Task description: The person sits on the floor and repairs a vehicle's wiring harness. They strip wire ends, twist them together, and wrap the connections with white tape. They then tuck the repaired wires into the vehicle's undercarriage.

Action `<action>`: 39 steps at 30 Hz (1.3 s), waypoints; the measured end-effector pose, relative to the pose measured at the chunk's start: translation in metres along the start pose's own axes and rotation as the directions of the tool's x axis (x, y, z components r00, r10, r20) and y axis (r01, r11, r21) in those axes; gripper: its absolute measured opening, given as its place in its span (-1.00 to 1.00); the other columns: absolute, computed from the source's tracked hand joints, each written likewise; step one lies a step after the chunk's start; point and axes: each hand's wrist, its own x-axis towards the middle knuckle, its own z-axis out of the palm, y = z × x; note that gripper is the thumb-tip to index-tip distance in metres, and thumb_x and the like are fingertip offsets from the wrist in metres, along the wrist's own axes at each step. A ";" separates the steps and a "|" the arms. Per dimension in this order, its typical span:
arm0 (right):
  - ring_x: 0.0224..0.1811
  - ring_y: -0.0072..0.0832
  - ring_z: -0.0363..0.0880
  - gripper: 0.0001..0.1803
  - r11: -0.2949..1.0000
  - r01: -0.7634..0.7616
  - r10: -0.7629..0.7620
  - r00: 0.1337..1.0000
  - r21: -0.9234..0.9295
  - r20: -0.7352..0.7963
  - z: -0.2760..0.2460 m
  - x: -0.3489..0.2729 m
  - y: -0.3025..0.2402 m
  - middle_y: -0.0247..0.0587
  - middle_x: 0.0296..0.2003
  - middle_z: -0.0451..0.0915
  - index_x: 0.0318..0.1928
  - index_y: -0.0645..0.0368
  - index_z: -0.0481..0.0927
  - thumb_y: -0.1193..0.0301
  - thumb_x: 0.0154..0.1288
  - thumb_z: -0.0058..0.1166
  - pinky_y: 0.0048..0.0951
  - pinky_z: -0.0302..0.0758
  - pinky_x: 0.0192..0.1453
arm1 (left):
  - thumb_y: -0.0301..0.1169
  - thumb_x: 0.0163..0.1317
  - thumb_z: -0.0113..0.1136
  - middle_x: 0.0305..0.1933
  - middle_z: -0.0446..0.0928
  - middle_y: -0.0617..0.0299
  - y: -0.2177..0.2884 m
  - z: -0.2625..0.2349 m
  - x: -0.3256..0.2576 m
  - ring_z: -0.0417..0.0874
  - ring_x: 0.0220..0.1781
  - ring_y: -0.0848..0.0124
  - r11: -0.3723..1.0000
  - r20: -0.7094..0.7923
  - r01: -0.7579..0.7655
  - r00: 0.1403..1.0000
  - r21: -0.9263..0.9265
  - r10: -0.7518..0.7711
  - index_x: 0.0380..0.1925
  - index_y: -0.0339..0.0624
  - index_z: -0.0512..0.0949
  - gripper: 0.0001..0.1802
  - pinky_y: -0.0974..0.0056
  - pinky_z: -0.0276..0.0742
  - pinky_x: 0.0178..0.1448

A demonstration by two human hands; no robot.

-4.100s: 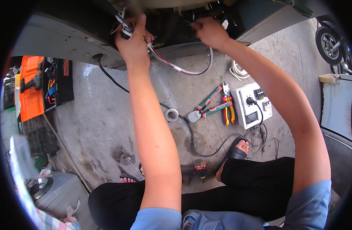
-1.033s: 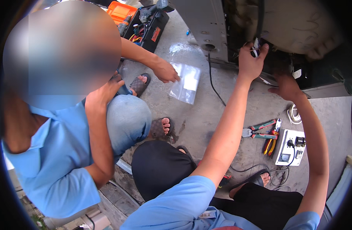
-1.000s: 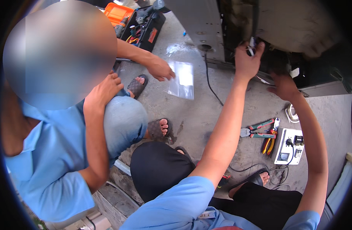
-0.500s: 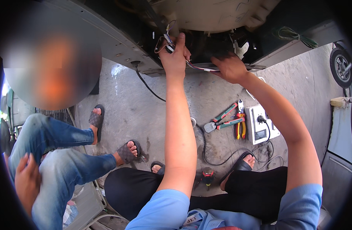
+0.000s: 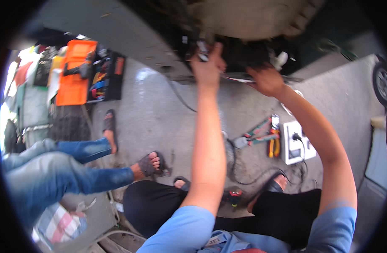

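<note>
Both of my hands reach into the open underside of a large appliance, below its round beige tub (image 5: pixel 252 19). My left hand (image 5: pixel 207 69) is closed on a wire bundle, with a small white piece (image 5: pixel 203 50) showing by its fingers. From there the thin pinkish-white wires (image 5: pixel 235 79) run across to my right hand (image 5: pixel 267 80), whose fingers are closed round their other end. The wires' far ends are lost in the dark interior, and the picture is blurred there.
Long-handled cutters (image 5: pixel 256 134), red-yellow pliers (image 5: pixel 274 137) and a white socket box (image 5: pixel 291 154) with a plugged-in black cable lie on the floor. A red-black tool (image 5: pixel 234 196) stands between my feet. An orange toolbox (image 5: pixel 77 86) is at the left, near a seated person's jeans (image 5: pixel 75 173).
My view has swung, so most things sit further right. The other person's head and hand have left the picture, uncovering the orange toolbox. Both my hands keep their hold on the wires.
</note>
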 end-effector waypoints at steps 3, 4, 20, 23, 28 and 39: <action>0.03 -0.06 0.70 -0.36 0.993 -0.116 0.116 0.993 -0.002 -0.027 0.008 -0.012 0.006 0.01 -0.10 0.74 0.31 0.06 0.53 0.06 0.30 0.30 0.04 0.40 0.39 | -0.30 0.37 0.43 -0.64 0.37 0.43 -0.001 0.024 -0.006 0.38 -0.75 0.58 1.000 -0.084 0.007 0.996 0.029 -0.004 -0.18 -0.11 0.49 -0.73 0.39 0.23 -0.69; 0.03 -0.04 0.70 -0.34 0.994 -0.104 0.106 0.993 0.033 -0.061 0.015 -0.019 0.014 0.07 -0.09 0.73 0.30 0.08 0.54 0.09 0.26 0.34 0.05 0.38 0.41 | -0.27 0.39 0.41 -0.67 0.37 0.44 -0.011 0.030 -0.004 0.37 -0.75 0.59 0.997 -0.033 -0.010 0.999 0.072 0.012 -0.25 -0.12 0.51 -0.75 0.38 0.21 -0.70; 0.34 0.01 0.46 -0.39 0.999 -0.014 0.010 0.994 -0.045 -0.107 0.015 -0.022 0.017 0.00 0.20 0.57 0.24 0.09 0.58 0.14 0.22 0.34 0.06 0.35 0.46 | -0.21 0.55 0.21 -0.66 0.45 0.31 -0.006 0.031 -0.007 0.48 -0.71 0.52 0.989 -0.009 0.092 0.996 0.117 -0.092 -0.43 -0.18 0.49 -0.63 0.32 0.41 -0.63; 0.39 -0.06 0.40 -0.46 0.993 0.071 -0.069 0.997 -0.094 0.021 0.001 -0.001 0.009 -0.12 0.26 0.53 0.19 -0.02 0.63 0.08 0.24 0.31 0.02 0.30 0.48 | -0.26 0.55 0.20 -0.61 0.47 0.25 -0.009 0.004 -0.003 0.56 -0.68 0.47 0.988 0.041 0.037 0.998 0.149 -0.043 -0.40 -0.27 0.49 -0.65 0.30 0.47 -0.63; 0.40 -0.04 0.40 -0.46 0.993 0.112 -0.113 0.994 -0.039 -0.010 -0.013 -0.002 0.030 -0.10 0.26 0.54 0.16 0.00 0.66 0.00 0.27 0.27 0.03 0.29 0.49 | -0.21 0.57 0.18 -0.68 0.43 0.21 -0.005 0.025 -0.005 0.52 -0.72 0.38 0.987 0.022 -0.001 1.000 0.161 -0.002 -0.44 -0.26 0.47 -0.59 0.27 0.46 -0.60; 0.14 -0.05 0.64 -0.40 0.990 0.108 -0.107 0.994 0.088 -0.018 0.011 0.005 0.045 0.02 -0.10 0.74 0.02 0.09 0.75 -0.17 0.41 0.07 0.04 0.35 0.43 | -0.32 0.49 0.28 -0.70 0.26 0.30 -0.016 0.012 -0.003 0.30 -0.73 0.47 0.995 0.001 0.072 0.997 -0.067 -0.072 -0.53 -0.14 0.33 -0.58 0.30 0.25 -0.60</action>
